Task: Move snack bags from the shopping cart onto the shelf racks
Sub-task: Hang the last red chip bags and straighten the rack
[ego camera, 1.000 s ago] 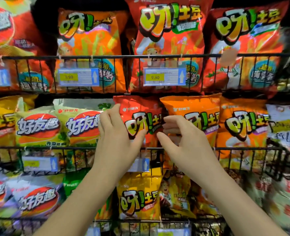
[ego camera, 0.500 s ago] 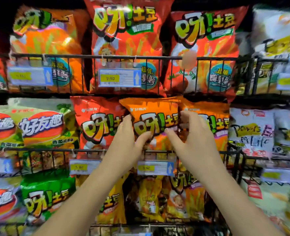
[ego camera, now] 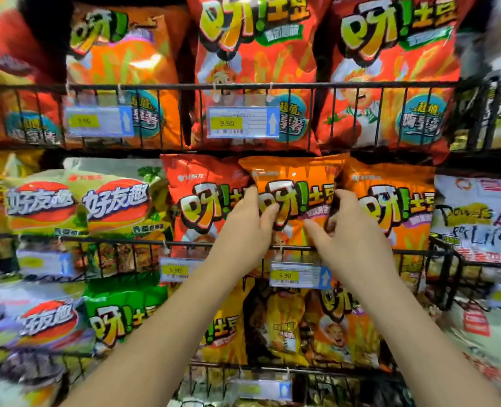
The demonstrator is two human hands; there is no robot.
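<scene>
Retail shop aisle: tiered wire shelf racks [ego camera: 243, 86] stocked with snack bags [ego camera: 252, 54], with price tags [ego camera: 243, 122] clipped to rails.

Upper price tag [ego camera: 243, 122] reads 9.90, lower price tag [ego camera: 297, 276] 5.90, orange bag [ego camera: 296, 177] 呀!土豆.

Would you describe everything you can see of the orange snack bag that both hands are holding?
The orange snack bag is glossy, puffed foil-like film with yellow-green lettering and a crimped top seam. It stands upright in the middle wire rack, overlapping a red bag on the left and a second orange bag on the right. The left hand and right hand pinch its lower sides.
</scene>
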